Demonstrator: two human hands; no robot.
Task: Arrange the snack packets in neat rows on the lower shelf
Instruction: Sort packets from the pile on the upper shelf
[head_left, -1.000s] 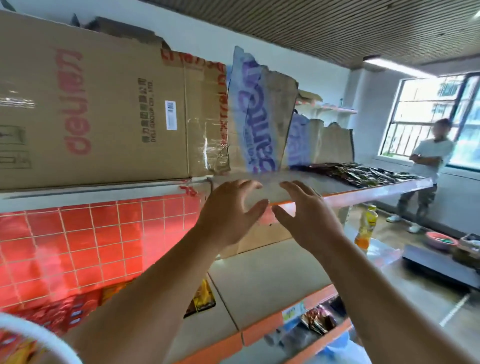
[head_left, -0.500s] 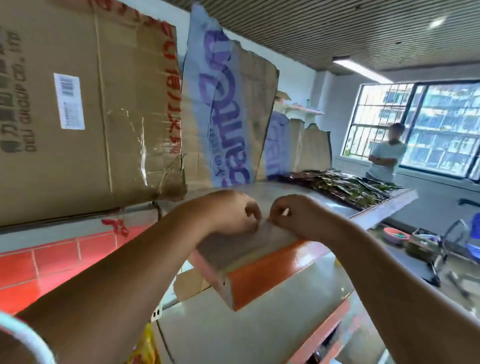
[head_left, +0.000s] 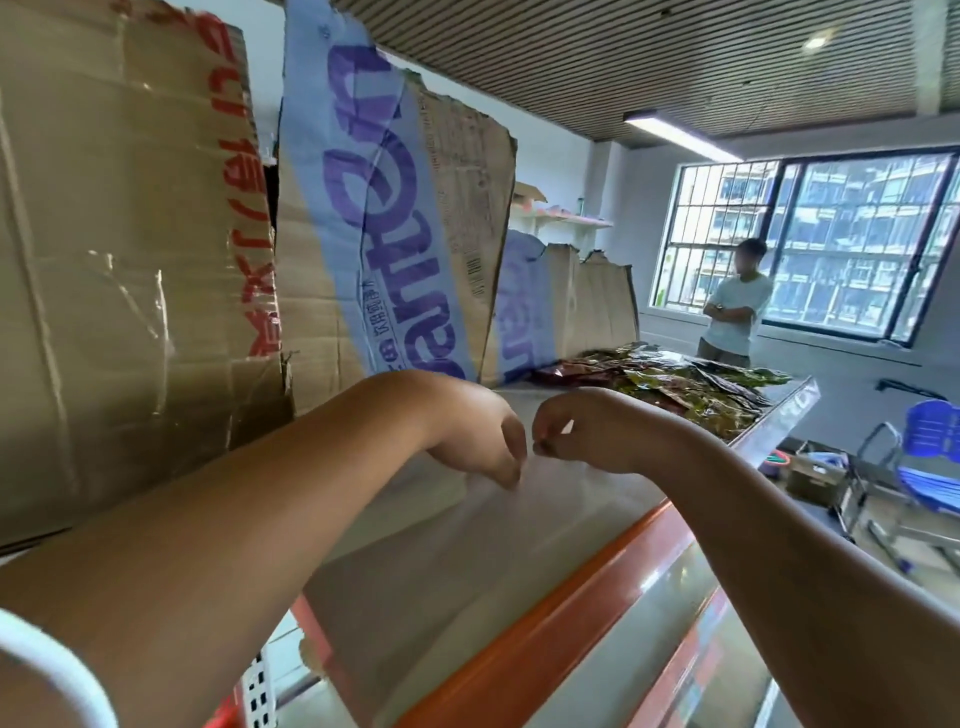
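Largest in view are the flattened cardboard sheets (head_left: 119, 234) standing on edge along the back of the top shelf (head_left: 467, 561). They lean close together, one with red lettering, the next with a blue and purple band, probably as a makeshift backing so stock cannot slide off behind. The shelf surface in front of them is bare out to its orange front edge (head_left: 571, 613), and beneath that edge the lower shelf (head_left: 691, 623) shows only as a pale, glossy strip. At the far end of the top shelf lies a loose heap of snack packets (head_left: 675, 384), overlapping every which way (a dumping spot, by the look of it, not a display). That pile is well apart from both hands and not yet on the level where the rows belong. A bystander (head_left: 735, 306) stands by the window (head_left: 831, 239), arms folded, clear of the work. The left hand (head_left: 478, 436) hangs from a bent wrist just above the shelf, fingers curled under with nothing visible in them. The right hand (head_left: 576, 431) is almost touching it, clenched with thumb pressed to forefinger, but I cannot tell whether it pinches something tiny.
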